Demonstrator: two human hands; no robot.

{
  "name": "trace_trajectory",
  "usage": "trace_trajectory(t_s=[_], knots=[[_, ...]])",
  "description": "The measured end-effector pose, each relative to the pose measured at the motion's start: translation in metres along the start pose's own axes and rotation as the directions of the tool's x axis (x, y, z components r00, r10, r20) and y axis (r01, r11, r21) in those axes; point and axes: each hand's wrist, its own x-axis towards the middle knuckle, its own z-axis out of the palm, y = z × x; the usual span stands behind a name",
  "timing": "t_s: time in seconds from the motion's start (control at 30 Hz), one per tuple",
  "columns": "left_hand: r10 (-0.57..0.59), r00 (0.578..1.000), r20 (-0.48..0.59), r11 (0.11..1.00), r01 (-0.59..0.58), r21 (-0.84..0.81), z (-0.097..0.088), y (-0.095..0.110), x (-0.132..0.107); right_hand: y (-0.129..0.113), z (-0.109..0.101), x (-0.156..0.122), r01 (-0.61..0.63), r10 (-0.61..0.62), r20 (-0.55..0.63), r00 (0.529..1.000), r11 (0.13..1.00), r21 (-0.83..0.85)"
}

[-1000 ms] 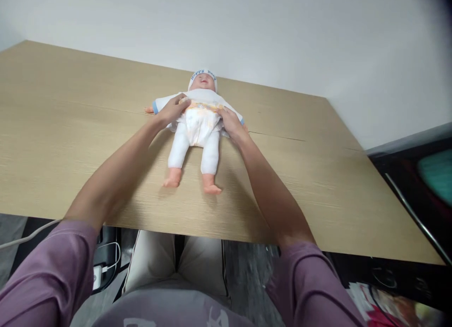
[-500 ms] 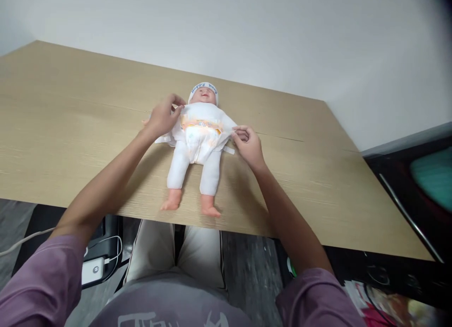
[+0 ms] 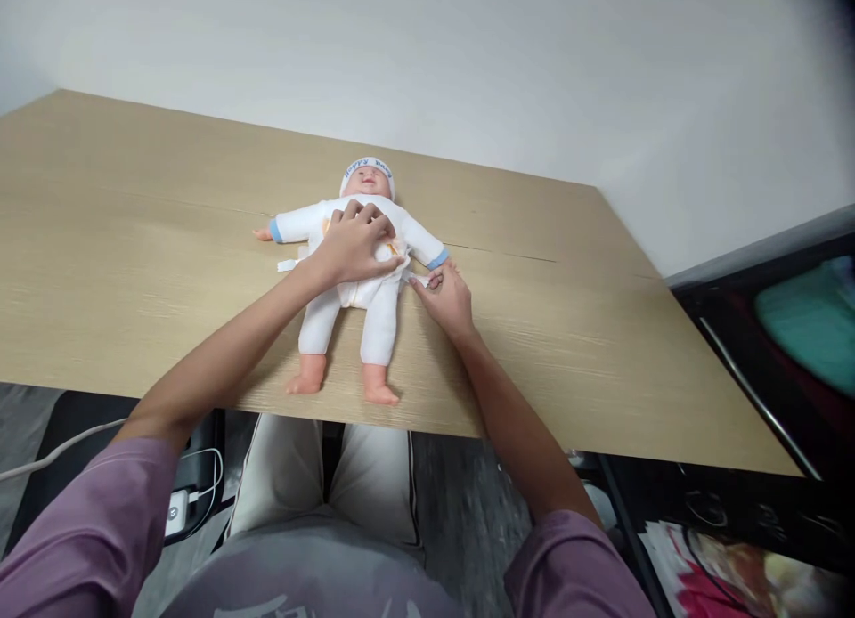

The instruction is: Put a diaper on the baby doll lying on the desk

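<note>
A baby doll [image 3: 381,324] in a white suit with blue cuffs lies on its back, feet towards me. Around its waist is a white diaper [image 3: 361,294] with orange print on the front. My left hand [image 3: 357,244] lies across the diaper's front, fingers curled and thumb at its side edge, holding it against the belly. Beside the doll's hip, my right hand [image 3: 447,299] pinches a white side tab [image 3: 417,280] of the diaper, close to the doll's cuffed hand. Another white tab [image 3: 287,265] sticks out on the left. My left hand hides part of the front.
The wooden table [image 3: 166,271] meets a pale wall at the back. Its front edge is just before my lap. A white device [image 3: 177,513] with a cable lies below left. At the lower right are a dark shelf and colourful packets [image 3: 728,569].
My left hand has moved from the doll's arm side across onto the diaper front. My right hand has lowered to the hip and pinches a tab. Both doll sleeves now show uncovered.
</note>
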Motion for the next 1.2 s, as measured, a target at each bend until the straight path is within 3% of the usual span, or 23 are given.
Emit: trace_trajectory(t_s=[0.13, 0.23, 0.43, 0.63, 0.87, 1.0, 1.1, 1.2], knots=[[-0.01, 1.0, 0.007, 0.999, 0.01, 0.05, 0.005, 0.01, -0.004, -0.004, -0.005, -0.001, -0.05, 0.049, 0.052, 0.997, 0.998, 0.03], [-0.008, 1.0, -0.004, 0.999, 0.008, 0.049, 0.01, 0.012, -0.006, -0.005, -0.007, 0.001, -0.083, 0.071, 0.077, 0.994, 0.985, 0.153], [-0.007, 1.0, 0.004, 1.0, 0.007, 0.023, 0.015, 0.012, -0.008, -0.011, -0.009, 0.009, -0.113, 0.058, 0.121, 0.991, 0.844, 0.525], [0.006, 1.0, 0.002, 1.0, -0.006, 0.023, 0.016, 0.013, -0.007, -0.039, -0.008, 0.02, -0.075, -0.005, 0.122, 0.992, 0.769, 0.635], [-0.015, 1.0, -0.002, 0.999, 0.015, 0.052, 0.014, 0.015, -0.008, -0.076, 0.019, 0.043, 0.014, -0.13, 0.15, 0.98, 0.799, 0.601], [-0.025, 1.0, -0.012, 0.999, 0.025, 0.035, 0.016, 0.013, -0.008, -0.08, 0.012, 0.02, 0.178, -0.215, 0.005, 0.976, 0.818, 0.547], [-0.02, 1.0, -0.002, 1.0, 0.02, 0.0, 0.019, 0.008, -0.006, -0.08, 0.0, -0.004, 0.378, -0.373, -0.089, 0.924, 0.844, 0.381], [0.018, 1.0, 0.021, 0.995, -0.016, -0.096, 0.015, -0.003, -0.003, -0.079, -0.005, -0.016, 0.492, -0.501, -0.053, 0.864, 0.817, 0.299]])
